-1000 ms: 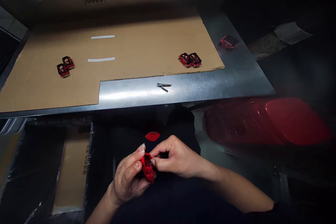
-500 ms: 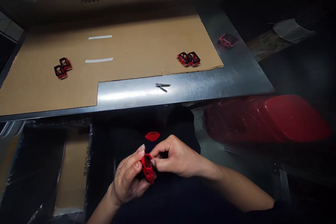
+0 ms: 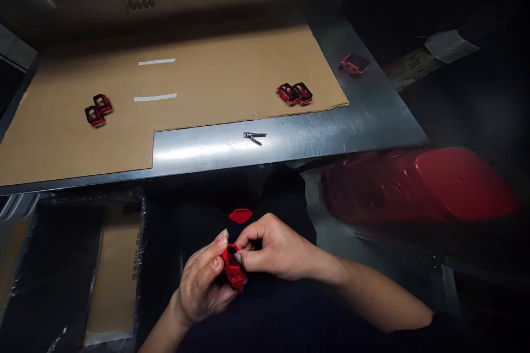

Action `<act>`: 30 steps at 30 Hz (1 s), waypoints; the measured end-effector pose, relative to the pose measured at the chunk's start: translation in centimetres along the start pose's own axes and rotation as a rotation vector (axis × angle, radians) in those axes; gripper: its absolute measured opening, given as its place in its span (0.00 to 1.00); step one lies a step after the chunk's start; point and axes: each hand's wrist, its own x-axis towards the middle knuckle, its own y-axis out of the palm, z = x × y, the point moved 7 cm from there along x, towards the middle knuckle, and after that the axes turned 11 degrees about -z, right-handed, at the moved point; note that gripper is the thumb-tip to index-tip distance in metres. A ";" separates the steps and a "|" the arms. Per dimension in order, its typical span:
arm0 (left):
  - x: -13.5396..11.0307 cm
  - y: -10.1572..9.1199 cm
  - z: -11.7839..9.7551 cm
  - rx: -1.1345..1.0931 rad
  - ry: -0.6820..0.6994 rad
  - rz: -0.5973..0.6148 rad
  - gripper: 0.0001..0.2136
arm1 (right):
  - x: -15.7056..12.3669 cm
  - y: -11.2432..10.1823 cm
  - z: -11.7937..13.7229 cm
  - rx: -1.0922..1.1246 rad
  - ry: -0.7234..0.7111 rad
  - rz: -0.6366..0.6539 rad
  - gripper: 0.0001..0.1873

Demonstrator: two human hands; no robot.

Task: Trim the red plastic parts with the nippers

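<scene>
My left hand grips a small red plastic part low in the view, over my dark lap. My right hand pinches at the top of that same part, fingers pressed together. A flat red piece lies just above both hands. On the cardboard sheet sit two pairs of red-and-black parts, one pair at the left and one pair at the right. Another single red part rests on the bare metal table.
A small metal tool lies near the table's front edge. A red plastic bag-like bulk sits below the table at the right. A plastic-lined box with cardboard stands at the lower left.
The view has shifted slightly; my hands stay together on the red part with only small finger movement.
</scene>
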 end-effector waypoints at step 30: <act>-0.7 0.0 0.8 -0.046 -0.106 -0.016 0.41 | 0.1 0.3 0.0 -0.024 -0.013 -0.048 0.09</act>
